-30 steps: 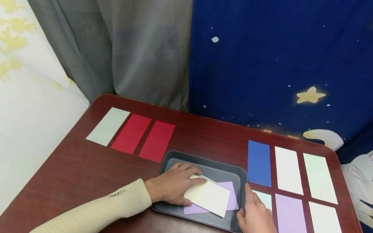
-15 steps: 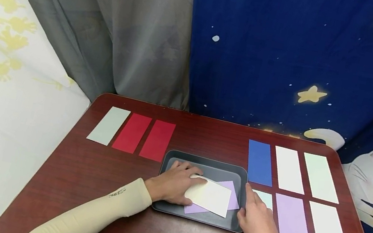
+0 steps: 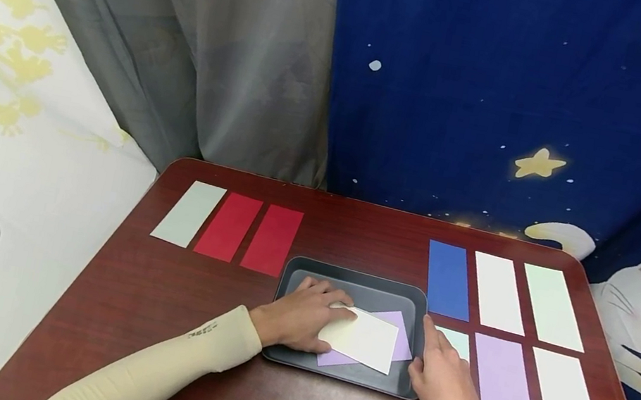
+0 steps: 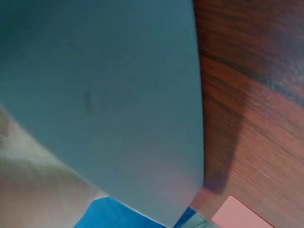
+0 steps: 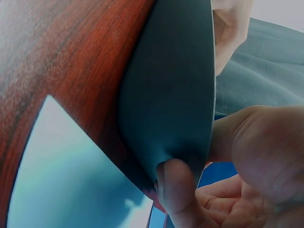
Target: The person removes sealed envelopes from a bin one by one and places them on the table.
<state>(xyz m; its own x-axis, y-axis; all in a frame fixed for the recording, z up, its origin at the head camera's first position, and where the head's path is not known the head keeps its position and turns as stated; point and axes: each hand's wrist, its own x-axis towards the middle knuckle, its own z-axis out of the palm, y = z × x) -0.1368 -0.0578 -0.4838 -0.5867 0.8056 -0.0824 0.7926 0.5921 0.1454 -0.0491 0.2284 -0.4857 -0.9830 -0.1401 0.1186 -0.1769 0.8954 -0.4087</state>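
A dark grey baking tray [image 3: 341, 377] sits at the front middle of the table. A cream paper card [image 3: 366, 340] lies in it, across a lilac card [image 3: 402, 339] set at an angle. My left hand [image 3: 303, 315] reaches over the tray's left side and grips the cream card's left end, thumb at the near edge and fingers at the far edge. With my right hand [image 3: 446, 379] I pinch the tray's right rim; in the right wrist view the thumb [image 5: 178, 187] presses its outer wall. The left wrist view shows the tray's outer wall [image 4: 133, 109], hiding the left fingers.
At back left lie a pale grey-green card [image 3: 188, 214] and two red cards [image 3: 228, 227]. To the right, blue [image 3: 449, 280], white [image 3: 500, 292], mint [image 3: 554, 307], lilac [image 3: 505, 393] and further cards stand in two rows. A pale blue card [image 3: 450, 341] is partly under my right hand.
Both hands keep their places on the card and the tray. The whole head view has shifted very slightly.
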